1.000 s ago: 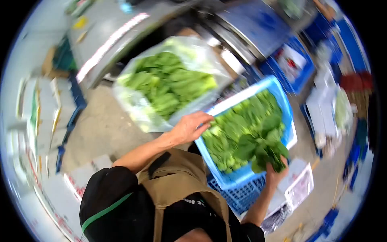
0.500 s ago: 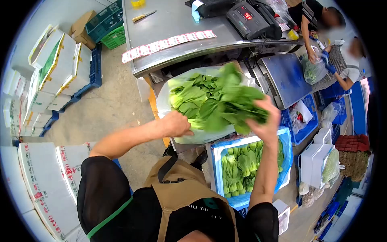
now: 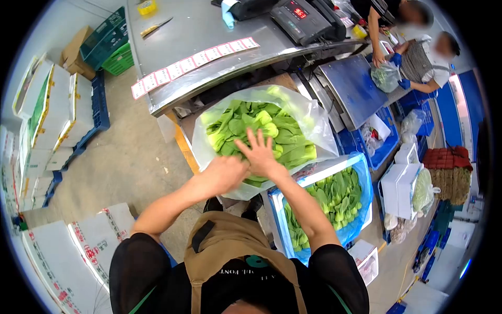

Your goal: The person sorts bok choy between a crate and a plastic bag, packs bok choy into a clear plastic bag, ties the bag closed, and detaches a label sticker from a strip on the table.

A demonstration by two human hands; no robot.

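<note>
Green bok choy [image 3: 246,118] fills a clear plastic bag [image 3: 324,125] that sits open in front of me, below the counter's edge. My right hand [image 3: 260,157] rests on top of the leaves with its fingers spread and nothing in its grip. Close beside it, my left hand [image 3: 226,174] is closed at the near rim of the bag, its fingertips partly hidden. To the right, a foam box [image 3: 278,222] with a blue liner [image 3: 366,204] holds more bok choy [image 3: 334,196] in rows.
A steel counter [image 3: 193,31] carries a knife [image 3: 156,27], a strip of labels [image 3: 196,62] and a scale with red digits [image 3: 299,18]. Two people work at the upper right with a filled bag [image 3: 385,77]. Foam boxes [image 3: 47,256] stand at left.
The bok choy bunch that my right hand held is now down in the bag, and that hand has opened and moved left onto the leaves. My left hand stays closed by the rim.
</note>
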